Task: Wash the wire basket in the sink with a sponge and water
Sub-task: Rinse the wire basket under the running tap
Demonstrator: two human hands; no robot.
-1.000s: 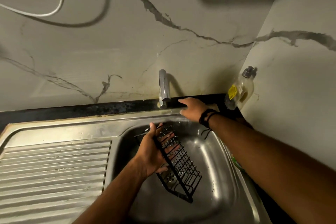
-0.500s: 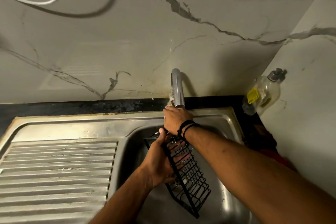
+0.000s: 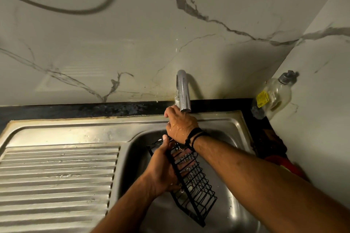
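Left hand (image 3: 162, 172) grips wire basket (image 3: 191, 181) tilted in sink (image 3: 132, 128) for rinsing; right hand (image 3: 180, 123) at tap (image 3: 183, 91), grip unclear.

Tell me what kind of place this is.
Most likely a home kitchen: a steel sink with a ribbed drainboard, a tap at a marble-look wall, and a soap bottle in the corner.

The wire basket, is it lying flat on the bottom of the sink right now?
No, the left hand grips the wire basket and holds it tilted on edge over the sink.
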